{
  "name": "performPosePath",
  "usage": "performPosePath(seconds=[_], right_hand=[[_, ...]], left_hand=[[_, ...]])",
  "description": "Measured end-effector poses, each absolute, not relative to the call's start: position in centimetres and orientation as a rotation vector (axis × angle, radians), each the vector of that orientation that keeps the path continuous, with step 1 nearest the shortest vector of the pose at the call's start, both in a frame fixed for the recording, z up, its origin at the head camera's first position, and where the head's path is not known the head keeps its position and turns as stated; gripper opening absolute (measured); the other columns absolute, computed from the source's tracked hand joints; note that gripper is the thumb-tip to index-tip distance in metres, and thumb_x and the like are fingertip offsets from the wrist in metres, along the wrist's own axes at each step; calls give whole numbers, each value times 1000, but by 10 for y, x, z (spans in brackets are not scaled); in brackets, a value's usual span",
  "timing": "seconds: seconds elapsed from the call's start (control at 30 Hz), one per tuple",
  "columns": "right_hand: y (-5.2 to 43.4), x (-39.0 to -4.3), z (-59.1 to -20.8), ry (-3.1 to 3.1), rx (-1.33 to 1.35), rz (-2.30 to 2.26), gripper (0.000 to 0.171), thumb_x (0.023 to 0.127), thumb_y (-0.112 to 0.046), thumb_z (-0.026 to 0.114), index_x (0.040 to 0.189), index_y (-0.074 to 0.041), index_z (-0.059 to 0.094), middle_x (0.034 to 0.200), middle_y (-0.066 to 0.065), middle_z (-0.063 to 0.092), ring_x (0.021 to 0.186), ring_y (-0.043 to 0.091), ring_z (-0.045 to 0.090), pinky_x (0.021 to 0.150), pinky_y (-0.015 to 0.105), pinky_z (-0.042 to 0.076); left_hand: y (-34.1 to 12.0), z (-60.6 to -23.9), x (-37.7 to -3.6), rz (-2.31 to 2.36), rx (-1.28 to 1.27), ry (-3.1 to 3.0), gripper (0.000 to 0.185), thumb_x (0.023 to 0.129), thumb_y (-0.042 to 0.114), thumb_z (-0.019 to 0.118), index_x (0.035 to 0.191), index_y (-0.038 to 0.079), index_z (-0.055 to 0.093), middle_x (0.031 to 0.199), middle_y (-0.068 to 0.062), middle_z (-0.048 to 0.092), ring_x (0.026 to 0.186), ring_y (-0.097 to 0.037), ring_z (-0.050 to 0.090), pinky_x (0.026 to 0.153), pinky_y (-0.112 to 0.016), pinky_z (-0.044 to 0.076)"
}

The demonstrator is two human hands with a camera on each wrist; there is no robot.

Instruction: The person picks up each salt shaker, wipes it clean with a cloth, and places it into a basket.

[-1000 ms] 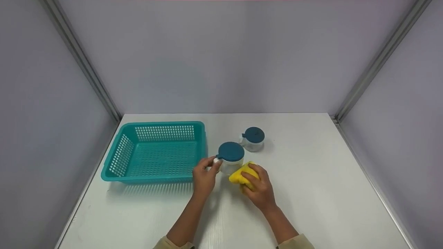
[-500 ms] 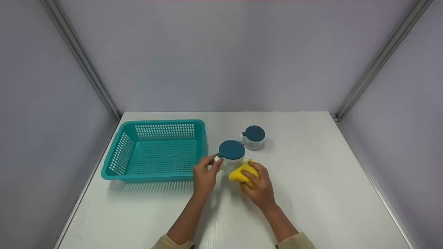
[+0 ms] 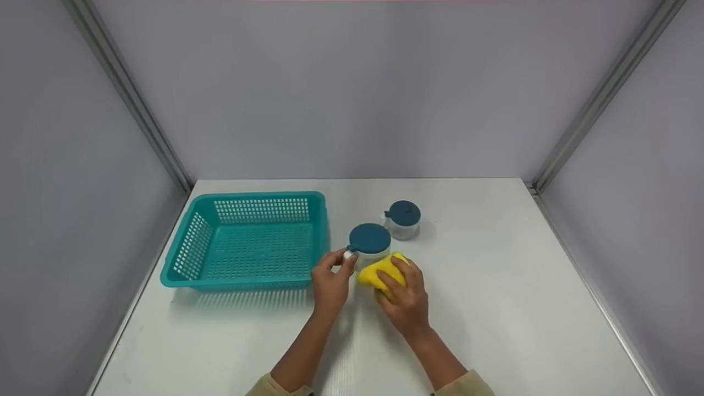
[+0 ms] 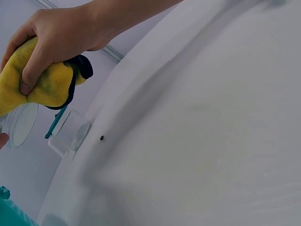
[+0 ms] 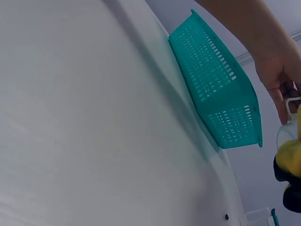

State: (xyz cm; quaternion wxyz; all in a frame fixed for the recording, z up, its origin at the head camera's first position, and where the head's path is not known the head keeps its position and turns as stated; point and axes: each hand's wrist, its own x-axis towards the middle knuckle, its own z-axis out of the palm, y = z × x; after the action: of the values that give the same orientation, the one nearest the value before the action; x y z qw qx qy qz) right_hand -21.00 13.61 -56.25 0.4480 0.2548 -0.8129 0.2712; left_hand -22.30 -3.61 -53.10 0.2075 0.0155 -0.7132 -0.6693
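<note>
Right of teal basket [image 3: 247,285], pinching blue-lidded jar [image 3: 370,238] by white handle [image 3: 348,255] with left hand [image 3: 331,281], thumb-to-finger; gripping yellow cloth [image 3: 377,273] against jar with curled right hand [image 3: 406,298]; reaching both in from near side.

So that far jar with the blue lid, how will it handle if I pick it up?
The far jar looks smooth and clear, so probably slippery, perhaps fragile if glass. Its white handle should offer a surer grip. Upright and squat, it seems unlikely to tip.
</note>
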Motion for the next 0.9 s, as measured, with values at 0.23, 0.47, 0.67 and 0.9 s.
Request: performPosePath(seconds=[0.23,0.47,0.67,0.9], right_hand=[[120,-204,-560,-2026,510,572,33,82,-20,76,115,-21,74,131,12,59,120,31,55,89,42,57],[114,-203,-564,-2030,515,523,32,83,-21,75,115,-23,74,130,11,61,119,33,56,85,43,59],[111,-204,-570,-2053,526,513,30,86,-22,72,116,-23,73,131,10,60,118,34,56,85,43,59],[112,-203,-572,-2076,526,512,31,85,-22,74,116,-22,73,130,10,61,118,33,57,86,42,58]], left_hand=[[-28,-533,-221,-1806,71,-1942,19,90,23,73,104,11,76,87,1,65,89,-15,60,73,-35,60],[-26,-533,-220,-1759,93,-1950,19,90,21,73,105,11,76,87,2,64,89,-13,60,70,-25,59],[-26,-534,-221,-1749,88,-1929,21,90,23,73,106,10,75,87,1,63,89,-14,59,68,-24,58],[-26,-536,-219,-1748,128,-1953,22,91,23,73,109,11,75,90,1,64,91,-13,60,70,-24,60]])
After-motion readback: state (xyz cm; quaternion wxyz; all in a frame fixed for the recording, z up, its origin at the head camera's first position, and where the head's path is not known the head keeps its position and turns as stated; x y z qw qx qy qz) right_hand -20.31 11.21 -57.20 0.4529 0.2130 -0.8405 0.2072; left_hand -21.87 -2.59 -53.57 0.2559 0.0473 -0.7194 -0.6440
